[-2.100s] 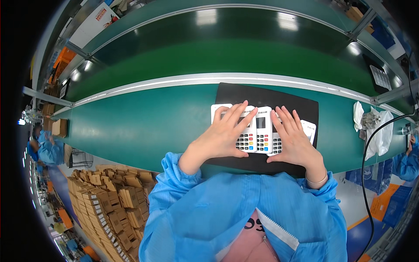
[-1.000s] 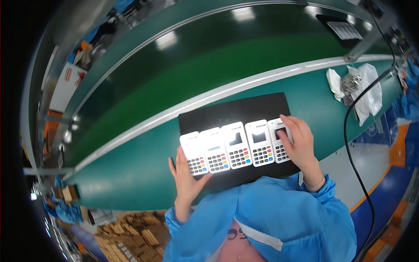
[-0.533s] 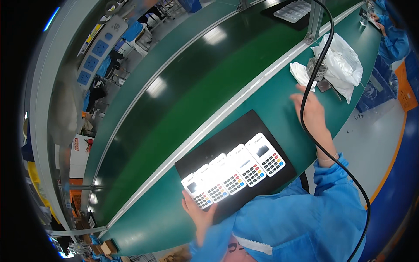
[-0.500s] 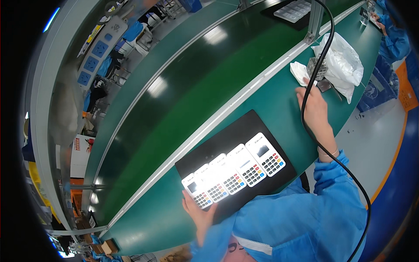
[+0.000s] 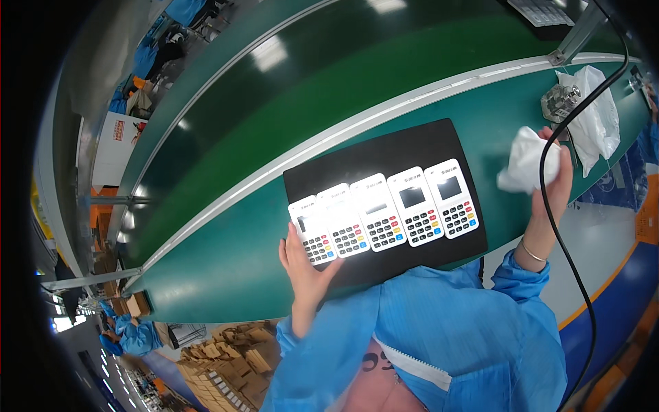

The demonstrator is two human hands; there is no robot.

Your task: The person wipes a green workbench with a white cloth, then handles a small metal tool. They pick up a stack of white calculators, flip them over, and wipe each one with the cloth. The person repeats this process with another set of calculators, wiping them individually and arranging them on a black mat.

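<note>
A row of several white card payment terminals (image 5: pixel 377 213), with small screens and dark keypads, lies side by side on a black mat (image 5: pixel 384 148). At the row's left end, my left hand (image 5: pixel 305 273) grips the leftmost terminal (image 5: pixel 312 233), fingers along its left side and thumb at its lower edge. My right hand (image 5: pixel 557 182) is raised off to the right of the mat, closed around a crumpled white cloth (image 5: pixel 525 161). The cloth is slightly blurred, and a black cable passes in front of this hand.
A black cable (image 5: pixel 583 295) hangs down the right side. Beyond my right hand stand a clear glass bottle (image 5: pixel 559 103) and a white plastic bag (image 5: pixel 596 120). A pale rail (image 5: pixel 384 101) separates the green table (image 5: pixel 226 275) from a dark green belt (image 5: pixel 357 75). Cardboard (image 5: pixel 237 364) is piled at lower left.
My right hand has picked up the white cloth from beside the bottle and bag and brought it nearer the mat. My left hand stays at the leftmost terminal. The view has turned.
</note>
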